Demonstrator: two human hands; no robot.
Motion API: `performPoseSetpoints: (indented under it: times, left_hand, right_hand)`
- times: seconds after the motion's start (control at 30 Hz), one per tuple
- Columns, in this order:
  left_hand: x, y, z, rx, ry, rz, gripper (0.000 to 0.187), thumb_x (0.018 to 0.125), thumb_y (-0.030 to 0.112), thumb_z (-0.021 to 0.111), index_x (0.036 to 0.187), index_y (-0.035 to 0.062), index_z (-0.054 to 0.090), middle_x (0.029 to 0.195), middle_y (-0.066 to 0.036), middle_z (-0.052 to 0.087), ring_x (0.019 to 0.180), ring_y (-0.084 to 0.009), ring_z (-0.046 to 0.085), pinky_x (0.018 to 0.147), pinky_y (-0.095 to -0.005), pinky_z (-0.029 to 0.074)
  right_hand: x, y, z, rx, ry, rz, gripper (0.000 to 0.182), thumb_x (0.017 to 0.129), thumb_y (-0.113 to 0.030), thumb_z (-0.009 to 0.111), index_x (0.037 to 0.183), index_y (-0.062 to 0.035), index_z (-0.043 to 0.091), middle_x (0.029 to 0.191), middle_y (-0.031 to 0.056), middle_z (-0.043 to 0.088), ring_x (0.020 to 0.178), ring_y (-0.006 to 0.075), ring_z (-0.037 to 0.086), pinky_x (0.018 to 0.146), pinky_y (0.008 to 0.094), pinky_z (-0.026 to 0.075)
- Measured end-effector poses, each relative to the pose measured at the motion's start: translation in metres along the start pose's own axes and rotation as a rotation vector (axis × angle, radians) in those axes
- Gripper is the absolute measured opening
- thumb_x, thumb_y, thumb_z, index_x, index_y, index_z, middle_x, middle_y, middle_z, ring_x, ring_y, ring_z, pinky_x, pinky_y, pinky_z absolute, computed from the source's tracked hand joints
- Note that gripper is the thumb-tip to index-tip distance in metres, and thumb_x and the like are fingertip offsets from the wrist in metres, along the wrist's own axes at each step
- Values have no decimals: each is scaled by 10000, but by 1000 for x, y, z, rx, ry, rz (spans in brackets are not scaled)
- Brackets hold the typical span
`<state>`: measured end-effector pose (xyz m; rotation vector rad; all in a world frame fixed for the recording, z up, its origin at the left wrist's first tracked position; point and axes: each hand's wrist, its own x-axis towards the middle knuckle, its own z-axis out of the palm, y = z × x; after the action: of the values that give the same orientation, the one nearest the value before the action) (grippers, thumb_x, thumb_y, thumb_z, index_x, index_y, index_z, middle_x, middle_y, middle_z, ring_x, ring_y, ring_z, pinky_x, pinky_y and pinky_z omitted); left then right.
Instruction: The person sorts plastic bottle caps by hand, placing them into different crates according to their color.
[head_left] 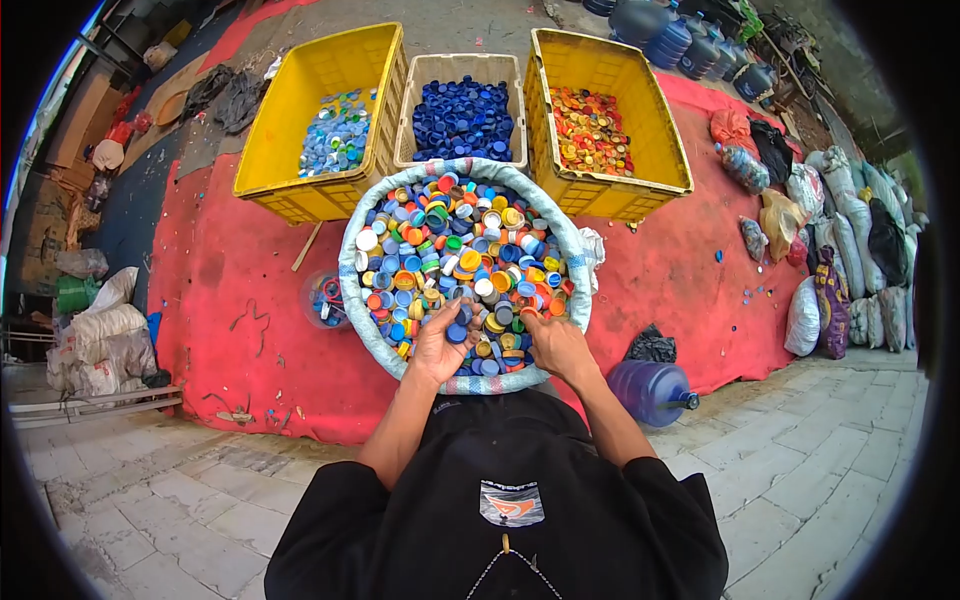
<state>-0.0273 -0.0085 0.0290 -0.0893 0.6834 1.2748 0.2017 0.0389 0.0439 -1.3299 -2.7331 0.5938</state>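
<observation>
A round, cloth-rimmed container [352,285] full of mixed bottle caps stands in front of my body. Over its near left part, my left hand [440,343] is closed around dark blue caps [457,332]. My right hand [556,343] is at the near right part, fingers bent down at the caps; an orange-red cap shows by its fingertips, and whether it is gripped is unclear. Beyond the container are a yellow crate [262,150] with light blue caps, a pale crate [466,66] with dark blue caps, and another yellow crate [600,60] with orange, red and yellow caps.
Red cloth [240,300] covers the ground. A small clear tub [327,300] sits left of the container. A large blue bottle [648,391] lies to the right, near a black bag [652,345]. Filled sacks [803,316] line the right side, and white sacks [100,345] the left.
</observation>
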Motion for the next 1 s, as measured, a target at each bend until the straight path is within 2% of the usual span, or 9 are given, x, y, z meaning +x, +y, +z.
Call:
performPoseSetpoints:
  times: [0.2,0.4,0.5,0.6,0.63,0.73,0.8,0.9,1.0]
  left_hand:
    - [-5,-5,-4,15,37,5,278,925,179,588,1154,24,561,1150,-155,622,916,-221,648,756,-317,553]
    - [-5,-6,-3,-12,18,-6,297,927,200,580,1159,17,552,1185,-174,603,965,-238,633,791,-341,547]
    - [-6,-5,-1,-3,21,-11,310,926,204,576,1168,14,543,1192,-178,598,990,-249,626,811,-353,541]
    - [-4,-6,4,-10,13,-20,325,925,195,569,1186,6,528,1197,-180,594,1014,-263,622,847,-366,534]
    - [-4,-5,6,-16,7,-22,330,924,190,567,1193,3,523,1199,-181,593,1022,-268,622,861,-370,532]
    - [-4,-4,19,-53,-35,-15,344,923,178,555,1213,-2,507,1205,-187,587,1060,-289,612,912,-385,519]
    - [-1,-3,23,-104,-76,-12,419,903,121,523,1292,-19,453,1250,-203,551,1142,-325,566,981,-418,481]
    - [0,4,40,-128,-112,5,500,840,13,477,1338,7,427,1338,-200,479,1263,-344,475,1052,-439,417]
    - [4,14,48,-119,-174,40,609,745,-84,449,1345,11,417,1381,-209,433,1329,-352,401,1121,-439,347]
  right_hand:
    - [5,-2,17,-171,-11,-34,371,681,-36,643,1026,-47,509,679,148,650,675,332,674,571,429,529]
    - [3,-1,4,72,-36,103,525,691,-44,662,1186,-45,490,792,180,678,692,355,670,598,456,528]
    - [1,3,-10,404,64,91,629,711,-83,718,1286,-53,465,878,203,683,695,318,668,626,430,529]
    - [3,-2,-30,771,103,195,653,741,-137,762,1314,-47,462,952,175,687,689,219,645,643,349,522]
    - [3,-3,-24,1064,157,268,571,793,-160,745,1293,-45,495,910,90,668,661,129,587,630,277,488]
    - [7,-8,-33,1748,197,503,471,848,-175,694,1266,-42,522,870,25,616,637,94,563,598,249,464]
    - [10,-12,-39,2102,215,472,407,919,-276,555,1231,-16,535,908,75,589,757,177,581,653,322,487]
    - [21,-9,-24,2327,194,503,410,912,-311,538,1202,-22,542,1014,136,608,862,242,594,750,368,498]
    - [31,-22,-30,2367,207,485,428,836,-201,545,1222,-19,517,1135,169,595,1023,288,591,875,411,488]
